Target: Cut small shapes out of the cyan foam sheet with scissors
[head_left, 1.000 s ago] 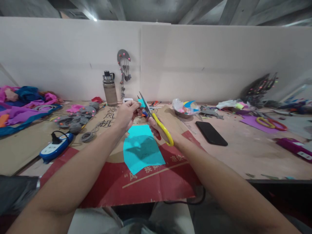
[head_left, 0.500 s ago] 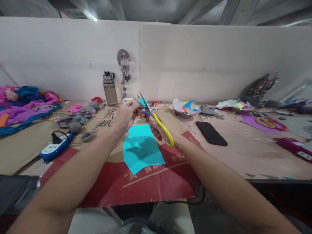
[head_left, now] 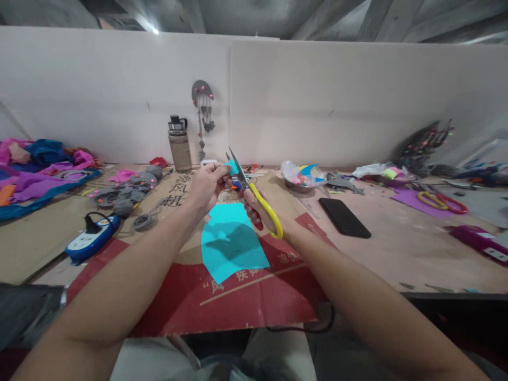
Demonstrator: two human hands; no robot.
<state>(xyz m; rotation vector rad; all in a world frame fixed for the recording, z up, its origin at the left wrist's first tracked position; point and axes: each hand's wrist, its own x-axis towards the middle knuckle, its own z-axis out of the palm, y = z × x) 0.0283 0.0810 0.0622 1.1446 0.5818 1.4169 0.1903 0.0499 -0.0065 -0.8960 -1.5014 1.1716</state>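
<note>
Pinched in the fingers of my left hand point(head_left: 211, 182) is a small turquoise felt-like piece point(head_left: 233, 168). My right hand point(head_left: 254, 207) grips a pair of scissors point(head_left: 265, 203) with yellow and red handles. Their blades point up and away, parted slightly, with the small piece at them. Below both hands a larger turquoise sheet point(head_left: 234, 246) lies flat, shaded by the hands. It rests on a red and brown cardboard point(head_left: 166, 301) with printed characters.
A black phone point(head_left: 344, 217) lies to the right, and a bowl of scraps point(head_left: 304, 177) stands behind it. At the left are a blue power strip point(head_left: 92, 239), grey felt pieces point(head_left: 127, 193) and a heap of coloured cloth point(head_left: 47, 169). A water bottle point(head_left: 180, 145) stands by the wall.
The small turquoise piece has turned slightly between the blades, showing more of its surface. Both hands stay almost in place.
</note>
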